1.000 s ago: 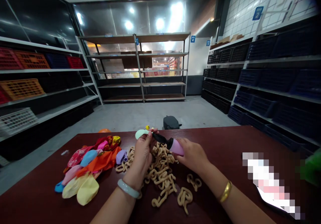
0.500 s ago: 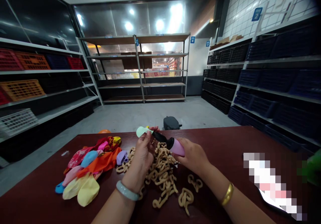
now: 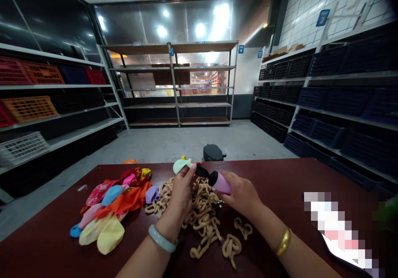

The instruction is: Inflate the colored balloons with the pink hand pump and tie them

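My left hand [image 3: 183, 186] pinches the neck of a pale green balloon [image 3: 180, 166] over the back of the table. Wrapped round a pink bottle-like pump [image 3: 223, 184] is my right hand [image 3: 241, 193]. The pump's black nozzle [image 3: 203, 171] points left and meets the balloon's neck at my left fingertips; the exact joint is hidden. Under both hands lies a pile of tan twisted loops [image 3: 202, 209]. A purple balloon [image 3: 152, 195] sits at the pile's left, beside a heap of limp coloured balloons, with an orange one [image 3: 130, 201] and a yellow one [image 3: 111, 234].
The dark red table [image 3: 273, 182] carries a blurred white sheet [image 3: 338, 236] at the right. Beyond its far edge a dark grey bag [image 3: 213, 152] stands on the floor. Shelves with crates [image 3: 29, 108] line both sides, and a rack [image 3: 203, 105] stands at the back.
The green balloon and my left fingers have shifted slightly right, and the balloon looks a little rounder. The view has moved slightly. My right hand keeps its hold on the pump.
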The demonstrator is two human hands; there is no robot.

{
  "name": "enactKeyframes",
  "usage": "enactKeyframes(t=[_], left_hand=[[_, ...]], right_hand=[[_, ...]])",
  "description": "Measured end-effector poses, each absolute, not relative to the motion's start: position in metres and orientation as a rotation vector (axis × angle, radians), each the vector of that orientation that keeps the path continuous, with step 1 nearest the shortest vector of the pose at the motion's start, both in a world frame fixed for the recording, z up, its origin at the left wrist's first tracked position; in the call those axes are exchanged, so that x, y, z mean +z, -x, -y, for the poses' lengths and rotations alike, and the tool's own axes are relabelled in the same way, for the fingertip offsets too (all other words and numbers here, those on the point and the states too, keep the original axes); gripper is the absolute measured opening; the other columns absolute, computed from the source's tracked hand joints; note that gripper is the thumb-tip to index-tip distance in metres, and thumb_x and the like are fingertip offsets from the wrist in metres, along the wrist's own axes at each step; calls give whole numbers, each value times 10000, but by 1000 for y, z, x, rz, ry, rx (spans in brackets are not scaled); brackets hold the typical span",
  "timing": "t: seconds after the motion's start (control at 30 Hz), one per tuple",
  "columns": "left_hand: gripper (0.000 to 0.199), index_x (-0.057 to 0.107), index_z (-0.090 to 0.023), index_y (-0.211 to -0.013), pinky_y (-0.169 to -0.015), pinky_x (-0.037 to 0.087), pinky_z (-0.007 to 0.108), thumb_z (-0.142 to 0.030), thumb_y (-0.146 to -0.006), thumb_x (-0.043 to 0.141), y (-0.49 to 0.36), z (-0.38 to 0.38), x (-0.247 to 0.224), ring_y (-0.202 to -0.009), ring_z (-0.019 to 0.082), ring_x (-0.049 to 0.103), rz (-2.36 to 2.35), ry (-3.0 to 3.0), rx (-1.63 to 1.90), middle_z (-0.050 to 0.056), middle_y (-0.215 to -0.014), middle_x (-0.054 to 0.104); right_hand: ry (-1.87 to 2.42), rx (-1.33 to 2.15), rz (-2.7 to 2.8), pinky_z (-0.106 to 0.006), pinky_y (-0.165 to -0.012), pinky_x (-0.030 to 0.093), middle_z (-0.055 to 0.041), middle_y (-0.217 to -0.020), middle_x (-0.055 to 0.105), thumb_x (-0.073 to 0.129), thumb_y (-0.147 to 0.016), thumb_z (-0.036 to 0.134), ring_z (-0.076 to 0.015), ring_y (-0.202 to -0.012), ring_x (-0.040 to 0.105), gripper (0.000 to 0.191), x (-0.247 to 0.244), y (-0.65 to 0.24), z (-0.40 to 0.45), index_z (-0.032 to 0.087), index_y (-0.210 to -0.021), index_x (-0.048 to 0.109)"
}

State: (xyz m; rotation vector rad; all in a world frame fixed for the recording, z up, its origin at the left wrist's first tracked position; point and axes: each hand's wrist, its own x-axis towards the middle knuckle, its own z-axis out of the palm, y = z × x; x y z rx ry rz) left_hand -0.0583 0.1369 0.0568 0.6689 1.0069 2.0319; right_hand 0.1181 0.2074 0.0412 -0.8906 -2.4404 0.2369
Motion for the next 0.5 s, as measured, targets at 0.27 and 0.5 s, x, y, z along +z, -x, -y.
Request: enactKeyframes(t=[0.27, 0.5], left_hand=[[310, 725, -155, -969, -900, 498, 313, -310, -710, 795, 65, -140, 61, -1076, 234, 640, -793, -583, 2121, 110, -1067, 719], [197, 706, -130, -956, -881, 526, 305, -237, -791, 723, 67, -138, 62, -915, 191, 691, -651, -443, 2157, 90, -967, 732]], right_hand=[[860, 368, 2398, -351, -821, 474, -52, -1139, 673, 652, -782, 412, -259, -996, 646, 484, 46, -115, -200, 256, -1228, 548], [833, 489, 2399, -340, -815, 467, -45, -1081, 685, 677, -769, 402, -251, -958, 648, 478, 46, -114, -197, 256, -1211, 570]])
